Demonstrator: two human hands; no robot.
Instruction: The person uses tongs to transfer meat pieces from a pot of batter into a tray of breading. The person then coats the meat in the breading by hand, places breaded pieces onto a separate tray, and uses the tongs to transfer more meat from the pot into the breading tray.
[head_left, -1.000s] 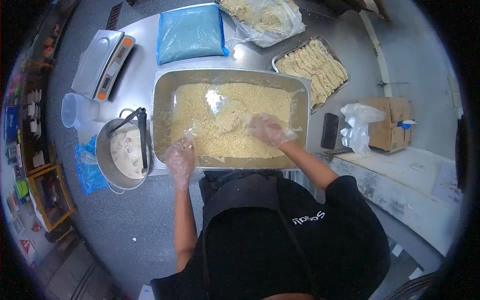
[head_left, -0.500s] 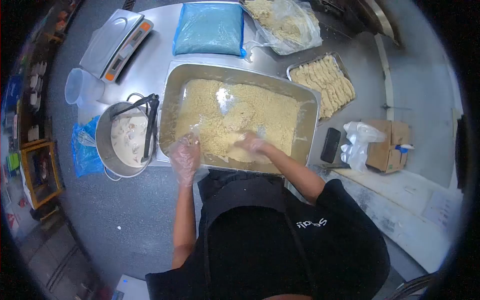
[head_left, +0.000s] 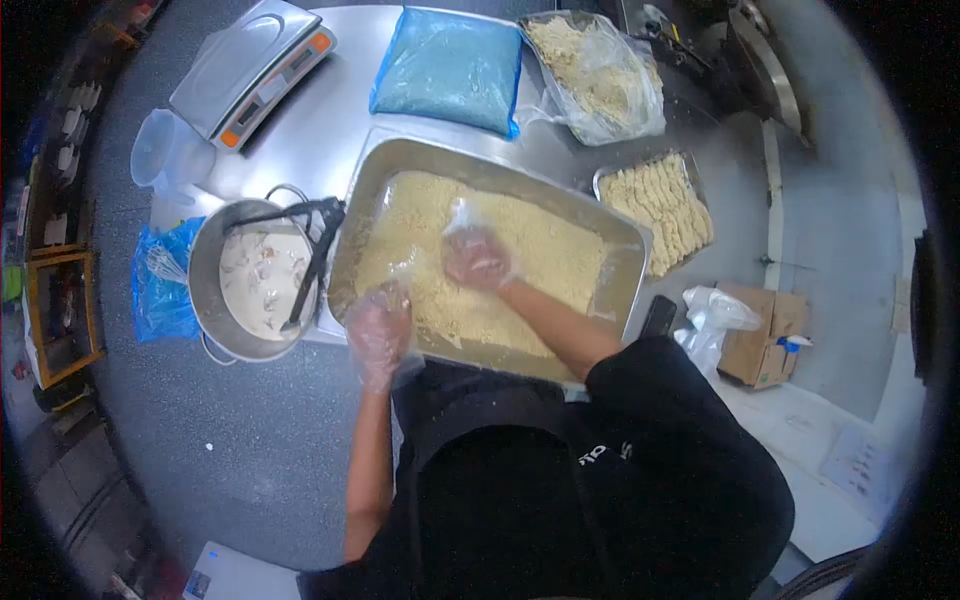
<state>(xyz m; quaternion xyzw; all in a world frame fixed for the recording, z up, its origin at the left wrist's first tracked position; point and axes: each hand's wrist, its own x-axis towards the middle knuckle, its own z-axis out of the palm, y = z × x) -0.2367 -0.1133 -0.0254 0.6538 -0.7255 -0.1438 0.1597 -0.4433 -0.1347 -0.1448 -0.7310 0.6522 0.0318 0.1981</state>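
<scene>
Head view: one deep rectangular stainless-steel pan (head_left: pixel 622 264), set on a shiny metal table (head_left: pixel 335 105), containing a wide bed of pale yellow crumbs (head_left: pixel 540 245). Right hand (head_left: pixel 478 260), in a clear plastic glove, over the middle of the crumbs; blurred, perhaps touching them, and whether its fingers are spread or pressed together cannot be told. Left hand (head_left: pixel 380 335), likewise gloved, at the pan's near left corner, fingers curled inward; any content of the grasp cannot be told. Left of the pan: one round metal pot (head_left: pixel 205 275) of creamy white liquid (head_left: pixel 262 292) with lumps in it, a long black bar-like utensil (head_left: pixel 315 262) lying across its right side. Beyond: one grey flat-topped scale with orange panel ends (head_left: pixel 250 70), one translucent plastic jug (head_left: pixel 165 150), one plump blue plastic bag (head_left: pixel 448 72). Right of the pan: one metal tray (head_left: pixel 597 185) holding a row of crumb-coated pieces (head_left: pixel 660 215).
</scene>
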